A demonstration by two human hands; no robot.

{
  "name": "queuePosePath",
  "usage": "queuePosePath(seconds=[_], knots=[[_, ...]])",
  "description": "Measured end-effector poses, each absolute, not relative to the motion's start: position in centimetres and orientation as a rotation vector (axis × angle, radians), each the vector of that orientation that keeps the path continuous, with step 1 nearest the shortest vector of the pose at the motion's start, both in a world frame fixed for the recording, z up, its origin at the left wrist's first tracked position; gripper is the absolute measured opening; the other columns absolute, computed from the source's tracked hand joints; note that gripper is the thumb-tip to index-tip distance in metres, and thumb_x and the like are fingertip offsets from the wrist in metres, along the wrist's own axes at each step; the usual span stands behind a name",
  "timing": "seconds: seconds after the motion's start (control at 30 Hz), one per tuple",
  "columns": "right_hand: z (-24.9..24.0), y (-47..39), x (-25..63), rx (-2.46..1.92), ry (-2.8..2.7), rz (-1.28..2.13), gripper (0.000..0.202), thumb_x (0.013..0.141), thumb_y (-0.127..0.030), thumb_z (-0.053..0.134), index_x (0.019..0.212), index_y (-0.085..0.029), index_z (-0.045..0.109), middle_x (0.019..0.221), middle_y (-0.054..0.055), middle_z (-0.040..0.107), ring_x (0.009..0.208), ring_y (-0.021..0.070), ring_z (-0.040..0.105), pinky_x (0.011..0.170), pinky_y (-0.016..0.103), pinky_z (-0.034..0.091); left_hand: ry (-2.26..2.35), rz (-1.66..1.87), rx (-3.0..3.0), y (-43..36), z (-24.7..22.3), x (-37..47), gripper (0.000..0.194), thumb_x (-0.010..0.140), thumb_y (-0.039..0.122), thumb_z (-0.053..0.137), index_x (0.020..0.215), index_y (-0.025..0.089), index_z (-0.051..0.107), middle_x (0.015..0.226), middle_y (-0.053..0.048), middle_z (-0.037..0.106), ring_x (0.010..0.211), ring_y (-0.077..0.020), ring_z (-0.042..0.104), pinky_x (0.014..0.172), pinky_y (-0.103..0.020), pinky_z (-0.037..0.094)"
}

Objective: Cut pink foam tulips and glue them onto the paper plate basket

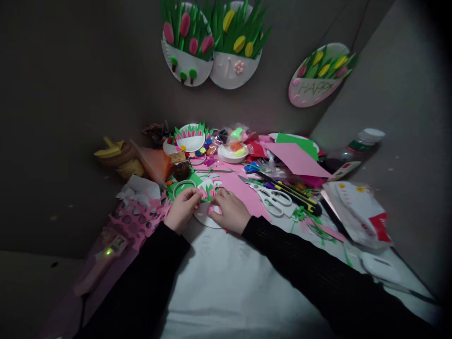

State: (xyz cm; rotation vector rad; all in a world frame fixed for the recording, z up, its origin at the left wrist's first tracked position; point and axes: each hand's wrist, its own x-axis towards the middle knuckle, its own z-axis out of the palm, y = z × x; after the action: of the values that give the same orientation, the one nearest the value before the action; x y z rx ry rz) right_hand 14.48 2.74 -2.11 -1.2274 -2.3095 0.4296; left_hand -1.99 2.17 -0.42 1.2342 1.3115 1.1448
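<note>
A white paper plate [205,219] lies low on the table between my hands, with green paper leaves and pink paper tulips [212,192] along its upper part. My left hand [183,208] is at the plate's left side, thumb and fingers pinched together at a pink tulip [203,193]. From the right, my right hand [231,209] has bent fingers over the plate and its thumb on the plate's front, gripping its edge. The right fingers partly cover the leaves. Just beyond my left hand lies a roll of tape [184,187].
White-handled scissors [277,200] and a black-and-yellow cutter [307,200] lie to the right. Pink paper [243,190] spreads behind the plate. A bottle [356,153] and a plastic packet [356,212] stand farther right. Punched pink sheet [137,216] and a glue gun [100,266] lie left.
</note>
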Motion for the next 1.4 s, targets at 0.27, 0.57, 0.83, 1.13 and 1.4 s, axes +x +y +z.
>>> queuePosePath(seconds=[0.27,0.57,0.83,1.13,1.4], knots=[[-2.5,3.3,14.2,-1.166,-2.016,0.881,0.005,0.074,-0.019,0.06,0.071,-0.018,0.057,0.073,0.0,0.058,0.068,0.0138,0.054,0.064,0.026,0.041,1.339,1.106,1.286,1.9,0.0,-1.8,0.024,0.076,0.038,0.058,0.069,0.016,0.05,0.056,0.006,0.042,0.049,-0.0074,0.035,0.048,-0.02,0.026],[-2.8,4.3,14.2,-1.078,-1.43,1.253,0.013,0.072,-0.026,0.058,0.079,-0.016,0.063,0.066,-0.001,0.061,0.06,0.0128,0.056,0.056,0.025,0.046,1.466,0.978,1.624,1.6,0.4,-1.4,0.022,0.079,0.035,0.052,0.068,0.015,0.053,0.064,0.002,0.048,0.061,-0.0117,0.044,0.057,-0.023,0.032],[-3.5,4.1,14.1,-1.097,-1.461,1.183,0.02,0.074,-0.026,0.056,0.087,-0.016,0.067,0.078,0.004,0.068,0.069,0.0158,0.062,0.061,0.028,0.052,1.489,0.872,1.659,1.7,-0.5,-1.4,0.026,0.079,0.038,0.051,0.063,0.017,0.047,0.06,0.004,0.04,0.058,-0.0115,0.038,0.054,-0.023,0.029],[-2.9,3.7,13.8,-1.098,-1.345,1.3,0.019,0.069,-0.03,0.06,0.082,-0.017,0.065,0.066,-0.001,0.063,0.057,0.0131,0.059,0.054,0.026,0.05,1.51,0.861,1.611,1.8,-0.9,-1.3,0.027,0.076,0.04,0.051,0.063,0.017,0.046,0.058,0.005,0.039,0.056,-0.0111,0.036,0.053,-0.023,0.027],[-2.5,3.7,13.8,-1.108,-1.185,1.472,0.021,0.064,-0.027,0.062,0.082,-0.015,0.063,0.058,-0.005,0.056,0.047,0.009,0.054,0.044,0.021,0.044,1.543,0.836,1.642,1.8,-0.9,-1.4,0.027,0.076,0.041,0.051,0.064,0.017,0.048,0.059,0.004,0.041,0.058,-0.0124,0.039,0.054,-0.024,0.028]])
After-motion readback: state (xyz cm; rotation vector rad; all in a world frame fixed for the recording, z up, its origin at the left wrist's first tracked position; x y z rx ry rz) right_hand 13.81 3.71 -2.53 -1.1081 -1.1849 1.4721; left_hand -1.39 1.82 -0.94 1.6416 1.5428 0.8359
